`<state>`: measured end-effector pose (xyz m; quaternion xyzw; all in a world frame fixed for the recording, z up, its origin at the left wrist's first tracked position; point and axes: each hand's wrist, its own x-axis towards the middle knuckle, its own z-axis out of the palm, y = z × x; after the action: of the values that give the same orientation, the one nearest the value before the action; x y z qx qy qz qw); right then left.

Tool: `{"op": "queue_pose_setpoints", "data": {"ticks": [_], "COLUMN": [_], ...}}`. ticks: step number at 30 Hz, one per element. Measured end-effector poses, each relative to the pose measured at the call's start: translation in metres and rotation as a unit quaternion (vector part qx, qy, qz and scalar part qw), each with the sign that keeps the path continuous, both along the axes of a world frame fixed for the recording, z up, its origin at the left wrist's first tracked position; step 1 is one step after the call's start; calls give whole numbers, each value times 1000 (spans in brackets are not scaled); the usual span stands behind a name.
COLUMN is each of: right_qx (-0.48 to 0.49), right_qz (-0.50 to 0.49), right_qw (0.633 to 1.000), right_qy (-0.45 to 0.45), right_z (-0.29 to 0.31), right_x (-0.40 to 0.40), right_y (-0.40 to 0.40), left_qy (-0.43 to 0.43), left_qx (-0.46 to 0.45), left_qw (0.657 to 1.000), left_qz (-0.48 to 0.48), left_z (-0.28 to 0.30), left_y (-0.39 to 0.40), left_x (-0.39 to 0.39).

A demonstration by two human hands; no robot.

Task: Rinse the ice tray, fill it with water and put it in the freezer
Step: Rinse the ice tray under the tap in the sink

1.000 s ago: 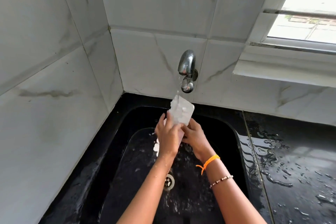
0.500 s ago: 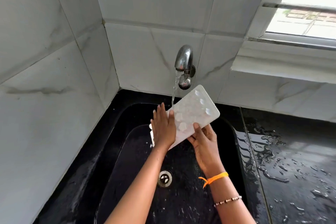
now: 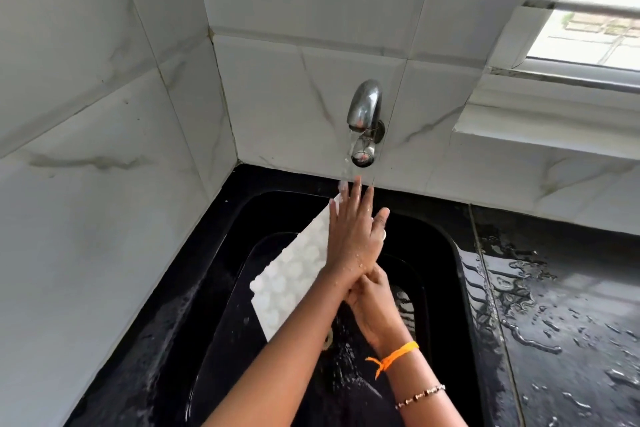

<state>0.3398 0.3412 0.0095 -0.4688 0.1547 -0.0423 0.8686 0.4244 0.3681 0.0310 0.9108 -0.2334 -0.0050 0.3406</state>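
Now the left hand (image 3: 353,239) lies flat, fingers spread, on the ice tray (image 3: 294,274), whose edge the right hand (image 3: 375,308) grips.

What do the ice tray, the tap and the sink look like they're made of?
Ice tray: looks like white, slightly translucent plastic or silicone with a matte surface; round cells show through it.
Tap: metal, likely polished chrome or steel; it mirrors its surroundings.
Sink: glossy black, wet with sharp highlights; could be stone, composite or coated, the look leaves that open.
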Motion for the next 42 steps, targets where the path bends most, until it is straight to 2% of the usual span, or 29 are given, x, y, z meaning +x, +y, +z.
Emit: {"op": "queue_pose_setpoints", "data": {"ticks": [4,7,9,11,12,14,16,19,22,25,28,31,34,36,39,42], "right_qx": [-5,-16,-84,-187,-240,-332,-382,-412,-387,-412,-538,-610,-616,-602,-610,-541], "right_qz": [-40,-92,-88,-71,-61,-38,-21,23,109,164,159,131,116,122,156,216], "right_qw": [999,995,992,979,969,942,922,904,900,884,818,780,779,787,777,807], "right_qy": [-15,-36,-36,-30,-27,-37,-60,-114,-168,-149,-123,-55,34,58,-4,-100], "right_z": [-6,-4,-2,-2,-2,-3,-2,7,23,32,25,6,-17,-30,-31,-9], "right_x": [-5,3,10,18,23,29,34,37,42,56,69,73,60,45,29,31], "right_y": [6,4,-2,-7,-8,-7,-3,1,7,4,-6,-21,-36,-36,-14,11], "left_qy": [18,149,288,372,360,302,286,260,292,297,278,272,256,259,275,305], "left_qx": [-30,-52,-142,-307,-352,-383,-396,-436,-454,-456,-479,-558,-624,-635,-623,-563], "left_qw": [999,983,944,875,864,873,873,861,838,834,825,766,708,693,692,728], "left_qz": [38,93,82,35,10,-16,-15,35,82,87,108,163,210,223,240,243], "left_z": [-7,-18,-19,-13,-4,9,16,14,10,8,4,3,7,6,2,-6], "left_y": [3,13,24,32,38,46,54,67,74,73,71,72,85,89,86,78], "left_x": [-4,-13,-18,-22,-24,-22,-16,-9,-11,-19,-29,-34,-27,-23,-26,-30]}}
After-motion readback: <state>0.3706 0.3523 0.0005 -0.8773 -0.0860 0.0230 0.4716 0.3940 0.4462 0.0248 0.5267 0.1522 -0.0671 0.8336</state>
